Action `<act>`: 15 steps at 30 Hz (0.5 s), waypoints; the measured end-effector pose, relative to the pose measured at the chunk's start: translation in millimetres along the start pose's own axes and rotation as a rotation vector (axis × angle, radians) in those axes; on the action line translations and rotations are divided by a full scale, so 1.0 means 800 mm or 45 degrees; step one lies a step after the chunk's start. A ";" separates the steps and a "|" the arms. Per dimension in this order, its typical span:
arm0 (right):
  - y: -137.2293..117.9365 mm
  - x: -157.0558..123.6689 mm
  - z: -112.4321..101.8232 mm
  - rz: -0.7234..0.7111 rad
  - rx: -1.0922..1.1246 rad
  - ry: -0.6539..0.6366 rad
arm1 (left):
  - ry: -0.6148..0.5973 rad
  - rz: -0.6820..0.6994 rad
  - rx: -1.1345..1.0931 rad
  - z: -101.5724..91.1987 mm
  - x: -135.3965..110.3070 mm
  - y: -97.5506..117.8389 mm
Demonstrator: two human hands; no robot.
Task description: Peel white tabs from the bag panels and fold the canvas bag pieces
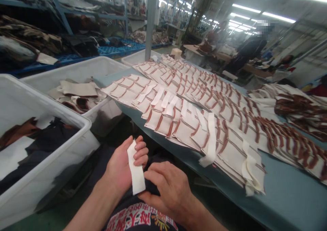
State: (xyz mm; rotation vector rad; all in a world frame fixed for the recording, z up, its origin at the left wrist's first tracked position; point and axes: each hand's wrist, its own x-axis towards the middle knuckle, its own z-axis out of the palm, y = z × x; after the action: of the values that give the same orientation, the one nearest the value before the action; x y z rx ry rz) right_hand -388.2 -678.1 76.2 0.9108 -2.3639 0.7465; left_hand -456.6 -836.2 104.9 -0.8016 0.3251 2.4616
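Left hand (122, 164) pinches a cream rectangular fabric strip (137, 175), presumably steadying it for the right hand (170, 182) by its lower end; from here, can't tell whether that grips.

You are in a factory workshop; rows of cut pieces (160, 122) lie on your table (286, 186); filled plastic bins (66, 163) stand left of it; loaded shelves (60, 11) stand farther off on that side; strip lights (246, 8) hang high beyond it.
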 end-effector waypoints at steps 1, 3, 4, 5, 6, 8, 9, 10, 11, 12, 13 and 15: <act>-0.003 -0.001 0.005 0.004 0.001 0.021 | 0.003 0.004 -0.004 0.000 0.001 0.000; -0.010 0.000 0.012 0.004 0.023 0.055 | 0.009 0.002 0.002 0.000 0.003 -0.001; -0.013 0.001 0.015 0.027 0.068 0.076 | 0.011 -0.002 0.011 -0.001 0.004 -0.001; -0.016 0.003 0.016 0.078 0.147 0.100 | 0.011 -0.003 0.024 -0.002 0.004 0.000; -0.018 0.005 0.017 0.165 0.261 0.115 | 0.011 -0.003 0.039 -0.003 0.005 0.000; -0.020 0.009 0.016 0.445 0.534 0.093 | 0.013 0.003 0.078 -0.006 0.006 0.001; -0.020 0.011 0.013 0.604 0.653 0.054 | 0.016 0.009 0.104 -0.008 0.006 0.002; -0.019 0.013 0.011 0.740 0.744 0.004 | 0.016 0.019 0.137 -0.010 0.005 0.002; -0.018 0.014 0.008 0.844 0.803 -0.046 | 0.012 0.029 0.178 -0.013 0.005 0.002; -0.015 0.016 0.005 0.910 0.832 -0.082 | 0.009 0.040 0.229 -0.016 0.004 0.001; -0.012 0.018 0.002 0.941 0.839 -0.097 | 0.010 0.047 0.290 -0.019 0.002 0.001; -0.004 0.021 -0.003 0.941 0.797 -0.102 | 0.027 0.044 0.425 -0.026 -0.001 0.000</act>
State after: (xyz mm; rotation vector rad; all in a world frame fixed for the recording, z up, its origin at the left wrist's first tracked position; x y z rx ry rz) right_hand -396.4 -686.4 89.5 0.2292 -2.5727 1.8301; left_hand -446.2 -844.4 88.8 -0.6821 0.7400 2.3420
